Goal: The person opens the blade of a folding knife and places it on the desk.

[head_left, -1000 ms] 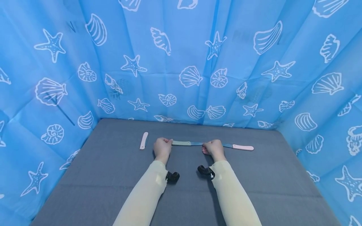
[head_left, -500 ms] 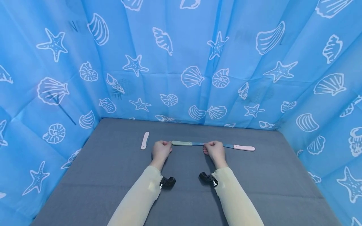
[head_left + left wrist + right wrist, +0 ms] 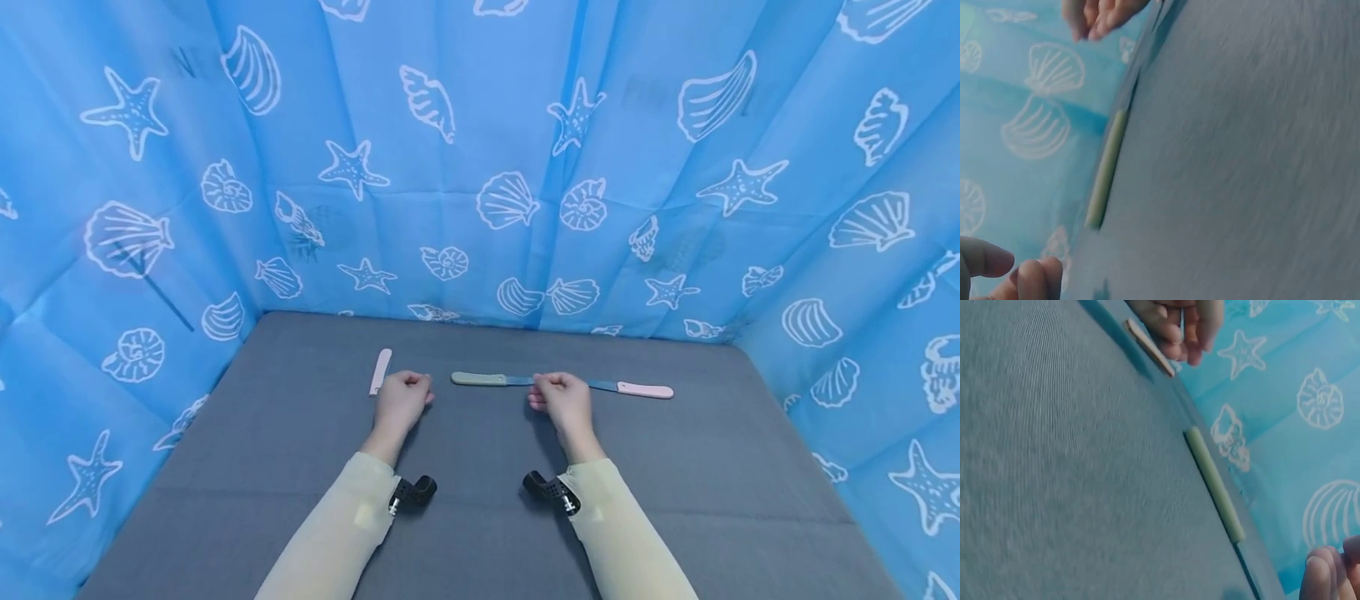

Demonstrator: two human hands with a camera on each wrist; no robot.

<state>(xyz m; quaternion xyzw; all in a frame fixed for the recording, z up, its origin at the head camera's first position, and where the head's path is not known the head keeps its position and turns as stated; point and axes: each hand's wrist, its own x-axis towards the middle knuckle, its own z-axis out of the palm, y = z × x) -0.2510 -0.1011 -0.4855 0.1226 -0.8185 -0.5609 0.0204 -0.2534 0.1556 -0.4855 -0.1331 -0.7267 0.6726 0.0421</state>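
Observation:
An unfolded folding knife with a green handle (image 3: 478, 379) lies at the middle, its blade pointing right. To its right lies an unfolded pink-handled folding knife (image 3: 645, 390), blade pointing left. My right hand (image 3: 567, 407) hangs over where the two blades come together, covering their tips; its fingers are loosely bent with nothing between them. A second pink folding knife (image 3: 381, 367), folded, lies at the left. My left hand (image 3: 401, 407) hovers just beside it, partly overlapping its lower end. In the left wrist view, thumb and fingers (image 3: 1041, 275) of that hand are apart and hold nothing.
A grey cloth (image 3: 480, 517) covers the table. Blue curtains (image 3: 465, 167) with white shells and starfish stand behind and on both sides. Black camera mounts (image 3: 412, 492) stick out from the wrists under the pale sleeves.
My left hand has moved left from the green handle's end to the folded pink knife. My right hand has loosened slightly near the blade tips. The knives lie unmoved.

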